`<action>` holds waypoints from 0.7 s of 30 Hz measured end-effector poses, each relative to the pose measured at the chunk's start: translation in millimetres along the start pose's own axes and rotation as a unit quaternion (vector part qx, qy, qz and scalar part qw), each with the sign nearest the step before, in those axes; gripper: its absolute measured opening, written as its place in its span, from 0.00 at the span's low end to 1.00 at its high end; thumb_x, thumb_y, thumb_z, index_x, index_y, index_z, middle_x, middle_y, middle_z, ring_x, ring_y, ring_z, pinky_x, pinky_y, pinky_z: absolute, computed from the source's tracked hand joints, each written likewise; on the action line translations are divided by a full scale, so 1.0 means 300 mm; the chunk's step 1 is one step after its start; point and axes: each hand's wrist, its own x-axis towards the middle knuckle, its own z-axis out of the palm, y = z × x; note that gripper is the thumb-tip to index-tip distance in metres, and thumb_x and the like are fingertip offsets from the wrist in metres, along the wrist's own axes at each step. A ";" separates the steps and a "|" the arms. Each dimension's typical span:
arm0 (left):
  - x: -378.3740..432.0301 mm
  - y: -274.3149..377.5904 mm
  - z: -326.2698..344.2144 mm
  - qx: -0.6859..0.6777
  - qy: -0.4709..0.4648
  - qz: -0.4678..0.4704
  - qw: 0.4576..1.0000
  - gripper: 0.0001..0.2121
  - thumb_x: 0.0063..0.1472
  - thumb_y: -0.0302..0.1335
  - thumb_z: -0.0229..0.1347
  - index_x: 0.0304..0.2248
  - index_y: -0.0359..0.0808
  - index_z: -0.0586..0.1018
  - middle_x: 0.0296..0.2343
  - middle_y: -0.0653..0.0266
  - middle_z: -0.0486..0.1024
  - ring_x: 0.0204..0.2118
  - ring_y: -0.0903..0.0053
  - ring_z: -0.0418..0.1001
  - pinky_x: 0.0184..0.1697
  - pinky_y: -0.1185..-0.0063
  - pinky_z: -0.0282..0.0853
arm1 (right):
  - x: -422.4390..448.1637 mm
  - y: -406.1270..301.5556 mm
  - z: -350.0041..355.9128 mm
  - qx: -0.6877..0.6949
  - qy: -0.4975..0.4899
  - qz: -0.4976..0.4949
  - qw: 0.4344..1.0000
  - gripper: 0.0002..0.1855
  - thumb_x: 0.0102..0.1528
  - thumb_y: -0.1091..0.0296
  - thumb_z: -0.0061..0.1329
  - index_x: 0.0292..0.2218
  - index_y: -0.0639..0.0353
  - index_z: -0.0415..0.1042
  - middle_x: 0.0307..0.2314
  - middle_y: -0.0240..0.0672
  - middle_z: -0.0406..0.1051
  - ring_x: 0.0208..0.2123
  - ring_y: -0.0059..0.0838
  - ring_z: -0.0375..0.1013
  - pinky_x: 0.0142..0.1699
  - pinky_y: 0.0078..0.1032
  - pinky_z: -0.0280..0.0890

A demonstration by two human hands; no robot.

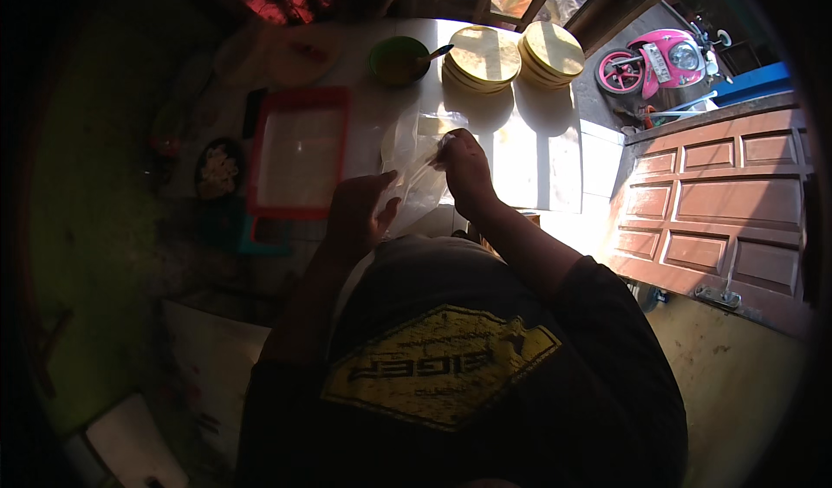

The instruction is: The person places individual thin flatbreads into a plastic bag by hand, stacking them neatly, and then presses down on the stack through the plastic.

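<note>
A clear plastic bag [416,192] hangs in front of my body, its film crumpled and catching the light. The fingers of my right hand [469,173] pinch a gathered part of the film near its upper right. On the other side, my left hand [356,215] is turned inward with thumb and fingers apart, close against the bag; shadow hides whether it touches the film. Beyond my hands, two stacks of flat round pale sheets, one left [482,59] and one right [552,54], stand on the white tabletop [543,176], partly sunlit.
Left of the hands lies a red-rimmed tray [257,156]. Behind is a green bowl [395,62] with a brush [437,54] across its rim. A dark bowl of pale pieces [219,169] sits far left. To the right are a wooden door [734,192] and a pink scooter [663,65].
</note>
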 end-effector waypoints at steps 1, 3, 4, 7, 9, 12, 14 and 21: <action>0.014 -0.008 -0.005 -0.037 -0.044 0.040 0.998 0.20 0.47 0.23 0.58 0.42 0.34 0.71 0.26 0.57 0.71 0.27 0.64 0.71 0.35 0.73 0.66 | -0.005 0.004 0.034 0.000 -0.001 -0.001 1.000 0.11 0.56 0.62 0.44 0.27 0.61 0.64 0.21 0.30 0.66 0.24 0.20 0.64 0.32 0.21 0.60; 0.008 -0.036 -0.014 -0.045 -0.078 0.009 0.996 0.18 0.49 0.24 0.58 0.42 0.34 0.72 0.28 0.54 0.72 0.30 0.65 0.72 0.35 0.73 0.67 | -0.015 0.001 0.093 -0.192 0.024 -0.024 0.981 0.15 0.54 0.59 0.47 0.24 0.60 0.62 0.18 0.31 0.64 0.22 0.21 0.63 0.28 0.25 0.60; -0.001 -0.057 -0.012 -0.090 -0.064 -0.082 0.990 0.15 0.52 0.24 0.56 0.41 0.34 0.71 0.29 0.55 0.73 0.30 0.66 0.73 0.35 0.73 0.68 | -0.043 -0.042 0.125 -0.321 0.031 -0.087 0.943 0.19 0.51 0.56 0.52 0.22 0.60 0.60 0.16 0.33 0.63 0.19 0.26 0.64 0.26 0.29 0.60; -0.009 -0.115 -0.035 -0.310 -0.032 -0.318 0.895 0.11 0.57 0.26 0.51 0.40 0.33 0.71 0.30 0.55 0.74 0.32 0.70 0.74 0.37 0.74 0.70 | -0.038 -0.016 0.067 -0.495 -0.077 -0.240 0.832 0.15 0.44 0.62 0.56 0.27 0.59 0.63 0.20 0.37 0.66 0.24 0.36 0.68 0.32 0.32 0.63; -0.021 -0.163 -0.060 -0.462 -0.015 -0.449 0.765 0.09 0.60 0.27 0.48 0.39 0.33 0.70 0.31 0.56 0.74 0.33 0.72 0.74 0.39 0.75 0.70 | 0.001 0.090 -0.020 -0.543 -0.048 -0.342 0.766 0.18 0.37 0.70 0.56 0.31 0.58 0.63 0.23 0.39 0.64 0.30 0.43 0.66 0.37 0.35 0.62; -0.093 -0.206 -0.051 -0.651 0.006 -0.493 0.577 0.07 0.61 0.28 0.45 0.38 0.34 0.67 0.29 0.59 0.73 0.31 0.76 0.73 0.38 0.79 0.69 | -0.001 0.144 -0.033 -0.579 0.027 -0.273 0.768 0.15 0.44 0.71 0.53 0.34 0.59 0.64 0.26 0.38 0.65 0.30 0.38 0.69 0.34 0.32 0.65; -0.129 -0.204 -0.037 -0.625 0.023 -0.489 0.608 0.07 0.62 0.27 0.45 0.38 0.34 0.66 0.27 0.61 0.72 0.29 0.77 0.72 0.35 0.79 0.68 | 0.004 0.115 -0.013 -0.236 0.056 0.216 0.946 0.12 0.50 0.72 0.47 0.37 0.62 0.63 0.30 0.39 0.66 0.30 0.33 0.71 0.31 0.28 0.68; -0.171 -0.113 -0.103 -0.251 -0.191 -0.287 0.904 0.16 0.53 0.26 0.56 0.40 0.34 0.66 0.24 0.65 0.68 0.25 0.79 0.69 0.30 0.79 0.67 | -0.059 0.089 0.035 0.159 0.075 0.142 0.974 0.11 0.54 0.72 0.41 0.40 0.65 0.63 0.29 0.39 0.67 0.28 0.29 0.71 0.31 0.22 0.68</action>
